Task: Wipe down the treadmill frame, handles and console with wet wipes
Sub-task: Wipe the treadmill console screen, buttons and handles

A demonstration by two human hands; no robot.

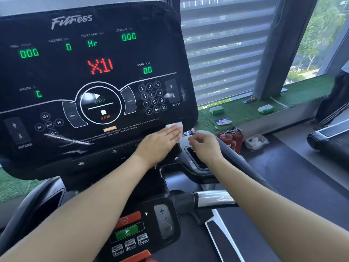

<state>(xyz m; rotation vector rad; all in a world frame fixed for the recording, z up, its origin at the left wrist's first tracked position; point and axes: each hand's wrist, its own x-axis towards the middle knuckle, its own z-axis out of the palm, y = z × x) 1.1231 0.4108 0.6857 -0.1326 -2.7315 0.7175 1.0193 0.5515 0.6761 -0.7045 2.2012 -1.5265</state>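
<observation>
Wipe (174,126): white, crumpled; at console (90,76) lower right edge
Left hand (160,141): fingers flat, pressing wipe to console
Right hand (203,146): fingers loosely curled, over right handle (236,157); whether it holds anything, cannot tell
Console: black, glossy; streaked

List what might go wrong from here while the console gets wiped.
1. The console is powered, its readouts lit. The left hand presses the wet wipe flat just below the keypad and START button; a stray swipe might trigger a key.
2. Smears show near the INCLINE buttons, so streaks may stay.
3. The right hand hovers by the side pocket, bracing nothing.
</observation>
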